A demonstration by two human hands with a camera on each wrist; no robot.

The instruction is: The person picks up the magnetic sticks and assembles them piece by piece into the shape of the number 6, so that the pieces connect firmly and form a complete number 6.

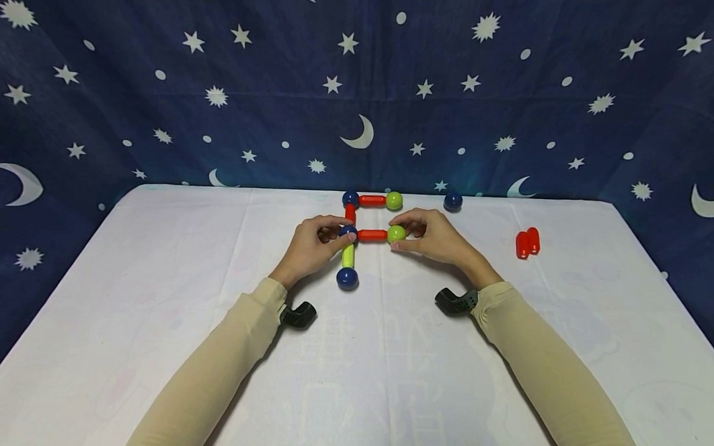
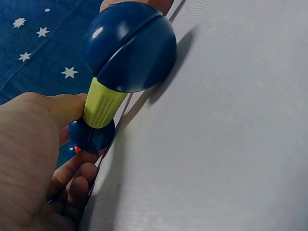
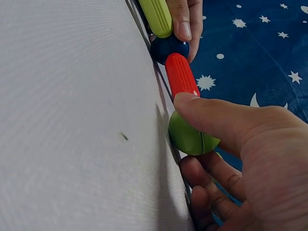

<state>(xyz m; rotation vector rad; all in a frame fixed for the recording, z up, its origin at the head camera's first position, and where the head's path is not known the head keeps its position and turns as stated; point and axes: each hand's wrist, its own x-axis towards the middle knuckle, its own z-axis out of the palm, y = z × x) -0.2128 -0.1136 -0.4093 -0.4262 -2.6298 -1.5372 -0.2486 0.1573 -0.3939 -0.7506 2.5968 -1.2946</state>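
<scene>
Your left hand (image 1: 315,243) pinches the glossy dark-blue ball (image 1: 348,229) and your right hand (image 1: 434,236) the glossy lime-green ball (image 1: 396,233) to its right, far-centre on the white-covered table (image 1: 178,274), so an uneven tug could pull the ridged red plastic-looking rod (image 1: 372,235) between them loose.

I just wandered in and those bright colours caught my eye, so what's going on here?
A person has both hands on a figure of balls and rods, shaped like a letter F, on a white table. The left hand pinches the blue ball at the middle joint; the right hand holds the green ball at the lower arm's end. A loose dark blue ball and two red rods lie off to the right.
</scene>
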